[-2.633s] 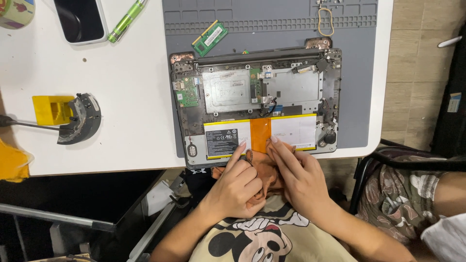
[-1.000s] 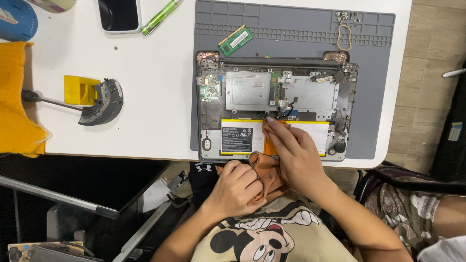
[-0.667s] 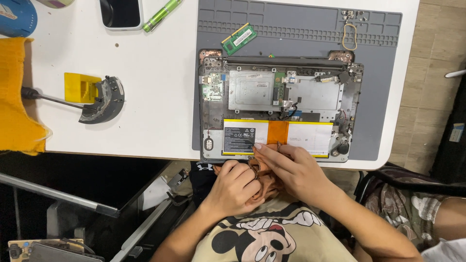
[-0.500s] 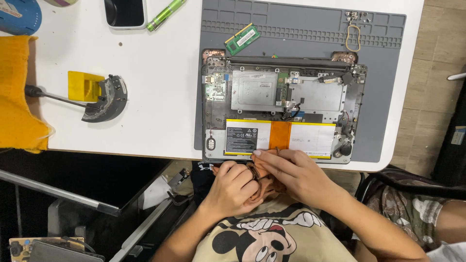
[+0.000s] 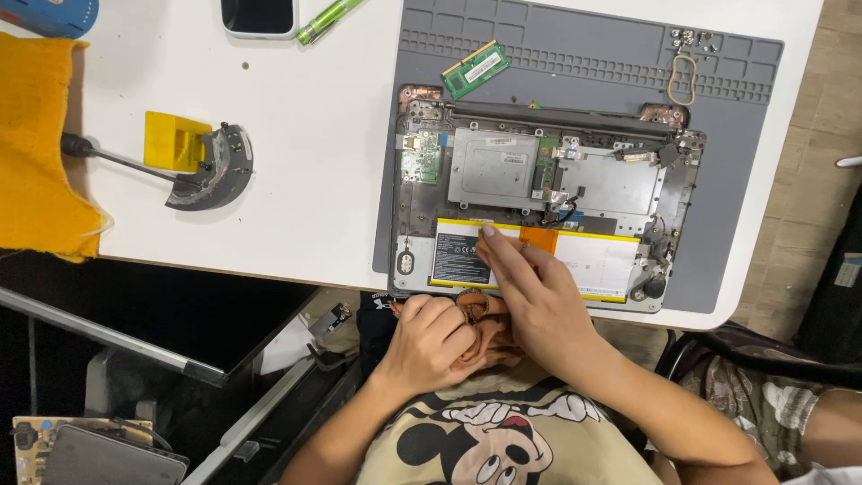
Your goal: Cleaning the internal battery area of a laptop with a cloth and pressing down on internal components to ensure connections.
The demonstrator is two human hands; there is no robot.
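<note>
Battery [image 5: 593,262] — under right hand [image 5: 539,301] fingertips

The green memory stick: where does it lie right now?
In the head view the green memory stick lies tilted on the grey mat, just above the top left corner of the opened laptop and right of the green pen.

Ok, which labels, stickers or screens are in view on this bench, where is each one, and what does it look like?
Battery label: dark rectangle on the white, yellow-edged battery, under the right hand's fingertips.
Memory module sticker: small white strip on the green module on the grey mat.
Metal shield sticker: small white strip on the grey plate.
Phone screen: dark, blank, top edge of the table.
</note>
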